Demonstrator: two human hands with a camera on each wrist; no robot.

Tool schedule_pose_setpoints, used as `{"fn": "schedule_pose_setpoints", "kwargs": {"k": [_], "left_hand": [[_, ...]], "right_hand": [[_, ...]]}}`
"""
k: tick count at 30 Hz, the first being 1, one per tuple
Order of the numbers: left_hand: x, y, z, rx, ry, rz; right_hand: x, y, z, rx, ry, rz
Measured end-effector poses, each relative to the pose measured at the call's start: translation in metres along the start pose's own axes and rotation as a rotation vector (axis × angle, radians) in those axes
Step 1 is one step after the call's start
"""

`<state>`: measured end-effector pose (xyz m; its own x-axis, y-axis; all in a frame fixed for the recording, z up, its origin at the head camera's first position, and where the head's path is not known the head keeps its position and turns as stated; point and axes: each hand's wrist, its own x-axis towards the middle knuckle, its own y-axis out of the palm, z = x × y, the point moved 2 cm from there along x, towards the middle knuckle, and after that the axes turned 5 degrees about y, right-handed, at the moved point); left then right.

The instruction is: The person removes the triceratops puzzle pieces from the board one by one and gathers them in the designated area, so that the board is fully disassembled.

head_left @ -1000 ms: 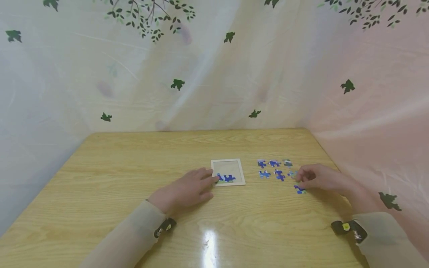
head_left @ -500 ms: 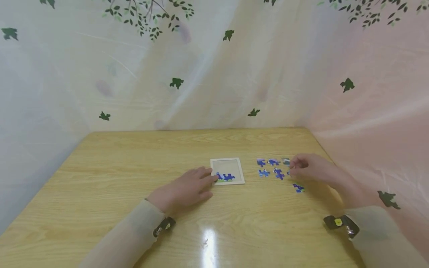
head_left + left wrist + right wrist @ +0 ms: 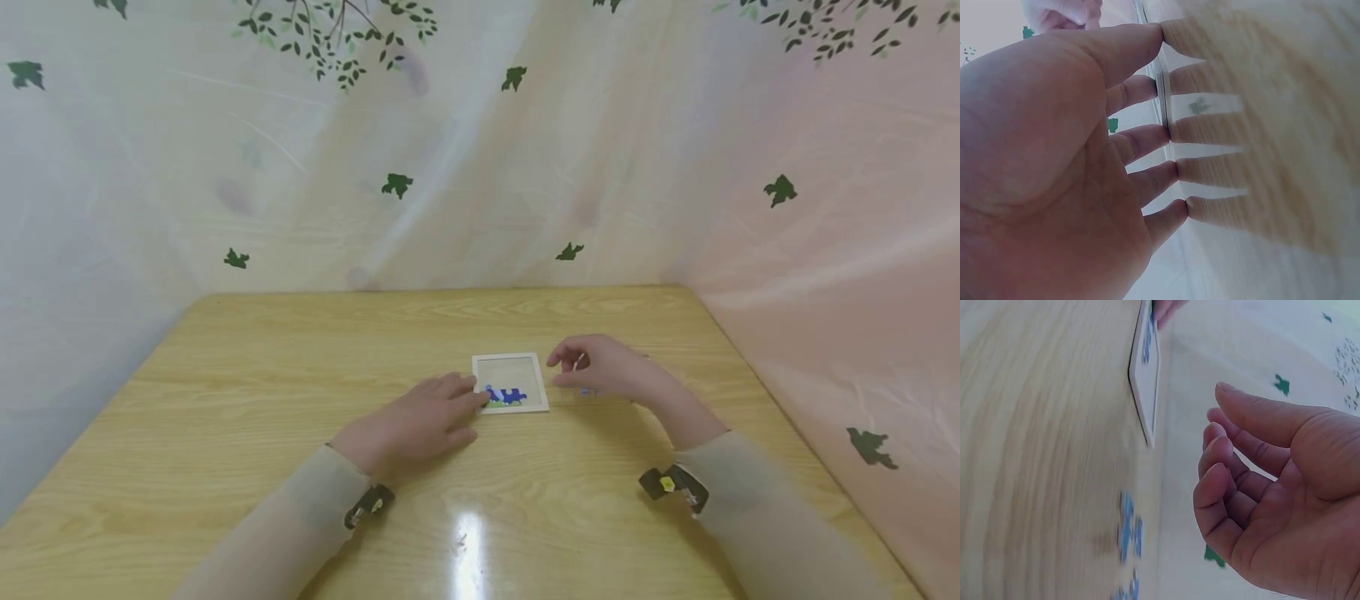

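A small white square frame (image 3: 542, 385) lies flat on the table, with a few joined blue and green jigsaw pieces (image 3: 510, 395) along its near edge. My left hand (image 3: 420, 421) rests at the frame's left side, fingers spread and fairly straight; the index fingertip overlaps the joined pieces. In the left wrist view, the left fingertips (image 3: 1147, 94) meet the tabletop. Just right of the frame hovers my right hand (image 3: 607, 367), its fingers loosely bent. Nothing shows between thumb and fingers (image 3: 1213, 487) in the right wrist view. Below it, a loose blue jigsaw piece (image 3: 589, 391) peeks out.
Loose jigsaw pieces (image 3: 1125, 528) lie on the wooden table (image 3: 300, 350), mostly hidden by my right hand in the head view. A pale curtain (image 3: 450, 208) with green leaf prints hangs behind the table and along its sides.
My right hand has moved left from the far right of the loose pieces to beside the frame, now covering most of those pieces. The left hand has stayed put.
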<state>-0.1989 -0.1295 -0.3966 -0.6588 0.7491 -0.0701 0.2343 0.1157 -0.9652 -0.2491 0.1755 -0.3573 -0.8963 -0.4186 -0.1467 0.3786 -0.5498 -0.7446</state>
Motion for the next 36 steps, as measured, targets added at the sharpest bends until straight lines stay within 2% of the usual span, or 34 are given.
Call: {"fn": "schedule_pose_setpoints", "kwargs": {"k": [8,16,28,36], "left_hand": [[0.001,-0.001,0.0,0.003,0.001,0.0],[0.001,-0.001,0.0,-0.002,0.006,0.002],[0.0,-0.003,-0.001,0.009,0.021,-0.004],[0.001,-0.002,0.0,0.004,0.022,0.005]], "right_hand": [[0.024,0.027,0.026,0.027,-0.025,0.092],[0.034,0.043,0.029,0.042,0.01,0.16],[0.035,0.045,0.028,-0.04,0.029,0.112],[0.036,0.049,0.027,-0.057,0.065,0.108]]}}
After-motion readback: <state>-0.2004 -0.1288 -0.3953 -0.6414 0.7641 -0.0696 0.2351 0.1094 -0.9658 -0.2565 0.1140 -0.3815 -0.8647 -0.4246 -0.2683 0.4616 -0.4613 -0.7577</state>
